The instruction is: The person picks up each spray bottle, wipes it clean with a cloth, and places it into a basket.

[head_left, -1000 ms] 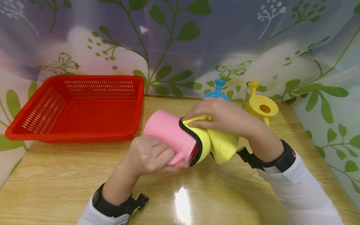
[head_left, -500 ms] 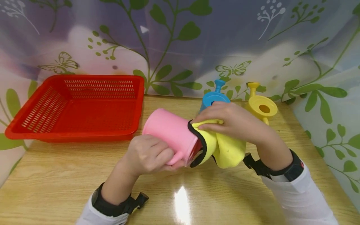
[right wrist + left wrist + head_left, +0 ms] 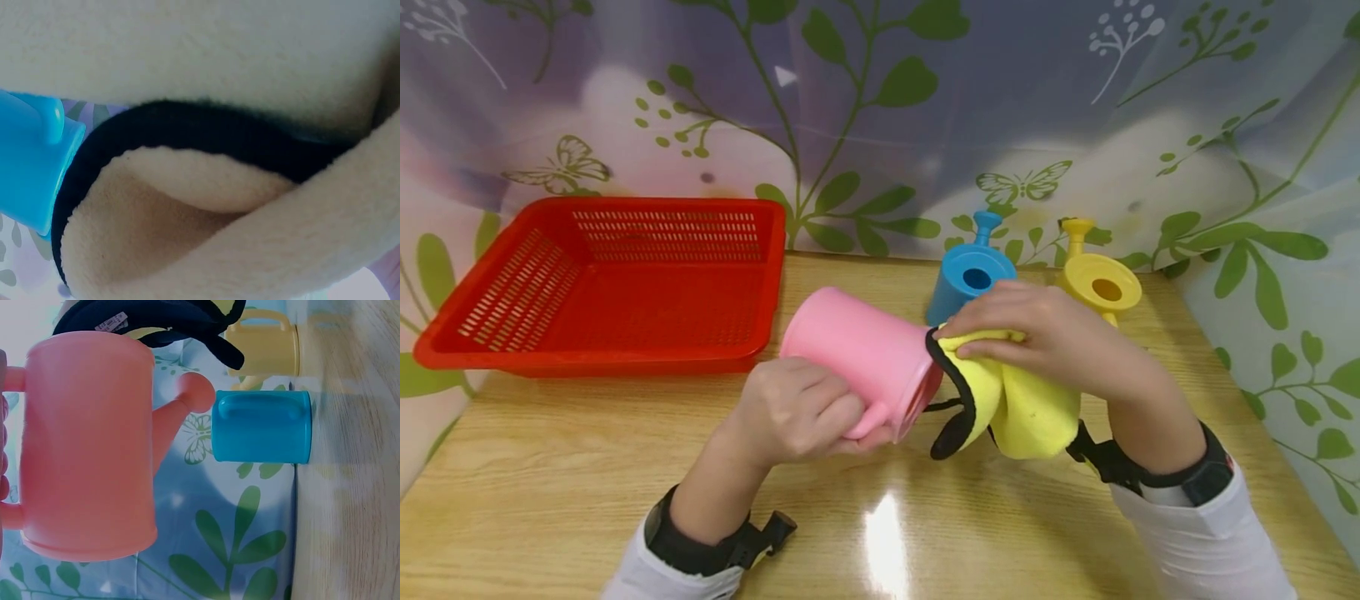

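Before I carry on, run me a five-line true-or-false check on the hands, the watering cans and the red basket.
1. The left hand grips the pink watering can by its handle. True.
2. The right hand hangs idle with nothing in it. False: it pinches a yellow cloth with black edging.
3. In the head view, the blue watering can is left of the yellow watering can. True.
4. The pink watering can stands upright. False: it is held tipped over, its opening toward the yellow cloth.
5. In the head view, the red plastic basket is left of the pink watering can. True.
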`<state>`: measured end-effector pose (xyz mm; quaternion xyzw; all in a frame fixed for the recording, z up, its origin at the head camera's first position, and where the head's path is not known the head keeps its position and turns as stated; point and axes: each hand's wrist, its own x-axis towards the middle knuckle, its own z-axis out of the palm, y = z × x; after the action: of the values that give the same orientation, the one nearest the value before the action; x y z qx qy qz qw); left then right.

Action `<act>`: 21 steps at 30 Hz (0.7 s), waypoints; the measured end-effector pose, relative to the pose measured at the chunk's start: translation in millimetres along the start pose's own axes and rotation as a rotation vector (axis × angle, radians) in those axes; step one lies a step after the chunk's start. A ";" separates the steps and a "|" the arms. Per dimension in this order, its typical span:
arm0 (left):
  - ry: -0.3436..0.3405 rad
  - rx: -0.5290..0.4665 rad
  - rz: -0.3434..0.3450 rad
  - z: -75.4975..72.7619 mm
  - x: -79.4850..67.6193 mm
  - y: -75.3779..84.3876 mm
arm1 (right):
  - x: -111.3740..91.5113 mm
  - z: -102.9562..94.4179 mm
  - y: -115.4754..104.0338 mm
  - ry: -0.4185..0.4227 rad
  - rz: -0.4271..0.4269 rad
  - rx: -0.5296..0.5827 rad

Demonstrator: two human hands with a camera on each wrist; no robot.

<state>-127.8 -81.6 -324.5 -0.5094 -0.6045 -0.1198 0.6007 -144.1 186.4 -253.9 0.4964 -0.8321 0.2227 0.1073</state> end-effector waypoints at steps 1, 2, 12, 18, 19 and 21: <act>0.003 0.000 0.006 0.0 0.0 0.0 | -0.3 -0.3 0.2 0.002 -0.005 0.000; 0.006 0.000 0.012 -0.1 0.0 0.0 | -0.3 -0.4 0.4 0.002 -0.010 0.004; 0.011 -0.024 0.034 -2.0 2.1 1.7 | 9.1 -0.2 -0.5 -0.063 0.026 0.035; 0.016 -0.024 0.045 -1.3 5.0 3.3 | 18.6 1.0 -3.0 -0.106 0.087 0.010; 0.017 -0.024 0.048 -1.1 5.5 3.4 | 20.2 1.6 -3.1 -0.108 0.090 0.007; 0.020 -0.024 0.049 -0.8 6.1 3.5 | 23.5 2.9 -3.1 -0.111 0.095 0.007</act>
<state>-123.3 -77.8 -320.8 -0.5299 -0.5843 -0.1173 0.6033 -152.6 165.4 -246.3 0.4684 -0.8586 0.2026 0.0487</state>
